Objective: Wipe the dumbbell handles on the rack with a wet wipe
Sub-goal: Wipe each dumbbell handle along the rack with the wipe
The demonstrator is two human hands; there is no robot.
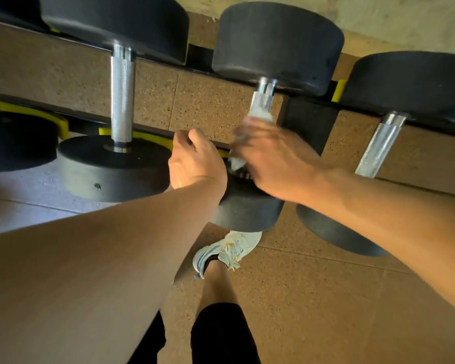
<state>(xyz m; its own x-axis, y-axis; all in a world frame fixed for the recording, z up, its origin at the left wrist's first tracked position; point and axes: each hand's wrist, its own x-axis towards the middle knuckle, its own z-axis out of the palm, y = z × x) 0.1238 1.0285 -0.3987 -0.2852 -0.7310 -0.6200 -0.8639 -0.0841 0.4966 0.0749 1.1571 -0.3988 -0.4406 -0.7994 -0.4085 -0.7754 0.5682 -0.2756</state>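
right hand [273, 158] blurred | hides handle [262, 99] lower part | wipe [260, 117] mostly covered

We are seeing three dumbbells lying side by side across the rack [153, 70], the middle dumbbell [276, 46] sitting between the left dumbbell [121, 98] and the right dumbbell [378, 145], with our shoe [226, 250] standing on the floor [313, 298] below it.

No text, number or brand can be read anywhere (the dumbbell [247, 203] ends look blank).
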